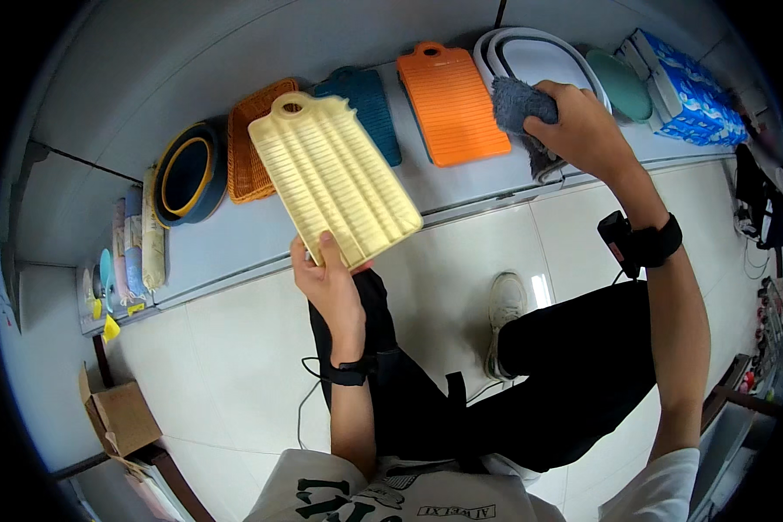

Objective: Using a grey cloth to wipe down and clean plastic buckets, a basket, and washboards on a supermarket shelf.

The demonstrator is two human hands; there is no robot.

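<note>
My left hand (329, 280) grips the lower edge of a pale yellow washboard (337, 178), thumb on its face. The board is tilted, its ridged columns facing up and its holed handle end pointing away to the far left. In my right hand (578, 126), held up over the shelf's right part, is a bunched grey fluffy cloth (522, 106), with a loose end hanging below. The cloth and the yellow board are apart. Nearest the cloth lies an orange washboard (455, 104). A dark teal washboard (370, 109) is partly hidden behind the yellow one.
Along the grey shelf (209, 252) stand a wicker basket (250, 148), dark blue basins with yellow rims (185, 178), white basins (544, 61), a green basin (619, 85) and a blue patterned package (692, 91). Rolled items (153, 235) are at the left. A cardboard box (123, 418) stands lower left.
</note>
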